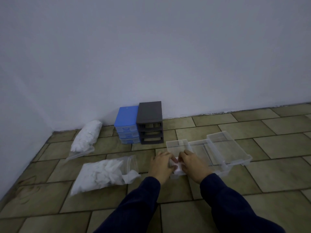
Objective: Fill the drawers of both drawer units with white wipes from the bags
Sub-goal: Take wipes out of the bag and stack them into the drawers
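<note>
Both hands, left (pixel 161 164) and right (pixel 193 163), pinch one crumpled white wipe (pixel 175 166) above a clear plastic drawer (pixel 176 145) on the floor.

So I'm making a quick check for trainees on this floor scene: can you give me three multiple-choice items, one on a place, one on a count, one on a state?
1. Where does the blue plastic drawer unit stand?
A. Left of the dark grey plastic drawer unit, side by side
B. On top of it
C. Behind the clear bags

2. How many clear plastic drawers lie on the tiled floor?
A. One
B. Three
C. Five

3. What state are the grey unit's slots in?
A. All filled
B. Taped over
C. Empty, drawers out

Answers:
1 A: the two units stand together by the wall, blue on the left.
2 B: the near drawer, the middle drawer and the far-right drawer lie in a row.
3 C: three dark open slots show.
</note>
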